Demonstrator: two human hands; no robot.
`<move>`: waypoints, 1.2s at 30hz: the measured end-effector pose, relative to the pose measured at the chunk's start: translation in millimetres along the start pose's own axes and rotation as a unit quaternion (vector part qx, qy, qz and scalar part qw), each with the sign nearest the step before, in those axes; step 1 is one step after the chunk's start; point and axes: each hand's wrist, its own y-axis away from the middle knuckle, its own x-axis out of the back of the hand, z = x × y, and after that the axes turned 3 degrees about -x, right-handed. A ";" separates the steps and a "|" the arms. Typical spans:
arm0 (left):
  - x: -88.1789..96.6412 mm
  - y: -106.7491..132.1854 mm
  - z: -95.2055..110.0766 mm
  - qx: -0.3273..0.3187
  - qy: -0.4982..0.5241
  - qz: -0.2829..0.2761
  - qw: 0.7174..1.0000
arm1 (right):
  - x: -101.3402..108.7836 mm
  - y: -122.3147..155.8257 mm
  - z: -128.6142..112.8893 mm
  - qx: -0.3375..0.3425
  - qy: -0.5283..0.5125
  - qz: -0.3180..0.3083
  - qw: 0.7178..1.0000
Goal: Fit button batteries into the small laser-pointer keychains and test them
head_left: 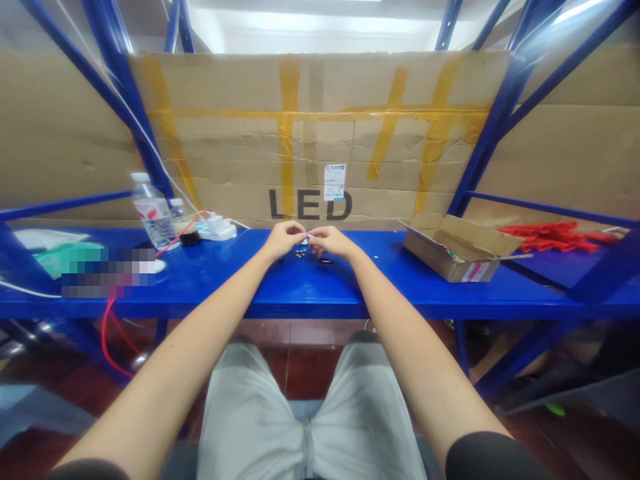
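Note:
My left hand point(284, 240) and my right hand point(332, 243) meet above the blue table point(300, 287), fingertips pinched close together. Between them shows a small shiny piece point(309, 235), too small to name; both hands seem to grip it. Just below the fingers, several tiny metallic parts point(301, 253) lie on the tabletop. A dark reddish oval object point(326, 261) rests under my right hand. The fingers partly hide the small things around them.
An open cardboard box point(450, 257) stands to the right, with red tubes point(555, 237) beyond it. On the left are a water bottle point(151, 213), a smaller bottle with dark liquid point(185, 227), a white power strip point(217, 228) and a red cable point(106, 333). A large cardboard sheet point(240, 160) stands behind.

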 end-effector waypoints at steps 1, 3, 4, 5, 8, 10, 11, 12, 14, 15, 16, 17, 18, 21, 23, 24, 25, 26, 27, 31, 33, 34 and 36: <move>-0.1 0.4 0.6 -0.002 0.000 -0.002 1.000 | 0.1 0.0 0.0 0.000 0.012 0.001 1.000; -0.4 0.9 1.5 -0.005 -0.002 -0.009 1.000 | -0.4 -0.4 0.6 -0.008 0.022 0.002 1.000; -0.6 1.0 1.8 -0.006 -0.002 -0.011 1.000 | -0.9 -0.8 1.2 -0.015 0.016 0.001 1.000; -0.9 1.0 1.9 -0.008 -0.001 -0.013 1.000 | -1.6 -1.2 2.0 -0.023 0.006 0.000 1.000; -2.0 1.1 2.3 -0.007 0.007 -0.019 1.000 | -3.8 -2.5 4.8 -0.048 -0.017 -0.012 0.999; -2.6 1.2 2.9 -0.005 0.015 -0.020 1.000 | -4.5 -2.8 6.0 -0.063 -0.018 -0.018 0.998; -2.7 1.2 3.3 -0.007 0.017 -0.020 1.000 | -4.2 -2.8 6.3 -0.067 -0.018 -0.020 0.997; -2.7 1.3 3.8 -0.009 0.018 -0.022 1.000 | -3.6 -2.6 6.3 -0.067 -0.017 -0.020 0.997; -2.5 1.4 4.4 -0.016 0.019 -0.029 0.999 | -1.0 -2.2 5.8 -0.055 0.001 -0.017 0.998; -2.2 1.4 4.5 -0.017 0.021 -0.033 0.999 | 0.6 -2.0 5.4 -0.042 0.020 -0.008 0.999; -2.0 1.2 4.4 -0.015 0.023 -0.037 0.999 | 2.4 -1.8 5.1 -0.028 0.041 0.003 0.999; -1.8 1.1 4.1 -0.013 0.026 -0.040 0.999 | 3.9 -1.7 4.7 -0.016 0.059 0.016 0.998; -1.6 0.8 3.7 -0.010 0.029 -0.043 0.999 | 5.1 -1.6 4.4 -0.008 0.068 0.028 0.997; -1.5 0.0 2.4 -0.002 0.035 -0.044 0.998 | 6.0 -1.4 3.3 -0.020 0.031 0.041 0.998; -1.6 -0.4 1.7 0.002 0.037 -0.042 0.998 | 4.9 -1.2 2.0 -0.040 -0.003 0.045 0.998; -1.8 -0.6 1.4 0.003 0.038 -0.040 0.998 | 4.1 -1.0 1.4 -0.047 -0.016 0.048 0.998; -2.0 -0.8 1.2 0.002 0.038 -0.039 0.999 | 3.2 -0.8 0.8 -0.052 -0.025 0.051 0.997; -2.2 -0.9 1.0 0.000 0.038 -0.038 0.999 | 2.4 -0.7 0.3 -0.056 -0.032 0.055 0.996; -2.4 -1.0 0.8 -0.003 0.038 -0.038 0.999 | 1.7 -0.5 -0.1 -0.058 -0.038 0.059 0.996; -2.7 -0.8 1.3 -0.012 0.034 -0.037 0.999 | -0.2 -1.0 0.9 -0.070 -0.061 0.064 0.994; -2.4 -0.4 2.3 -0.011 0.031 -0.041 0.999 | 0.1 -2.3 2.6 -0.071 -0.082 0.066 0.992; -2.3 -0.1 2.9 -0.012 0.030 -0.047 0.998 | 0.6 -3.2 3.6 -0.070 -0.092 0.069 0.991; -2.0 0.5 3.7 -0.014 0.026 -0.064 0.998 | 2.1 -5.4 5.7 -0.067 -0.106 0.083 0.989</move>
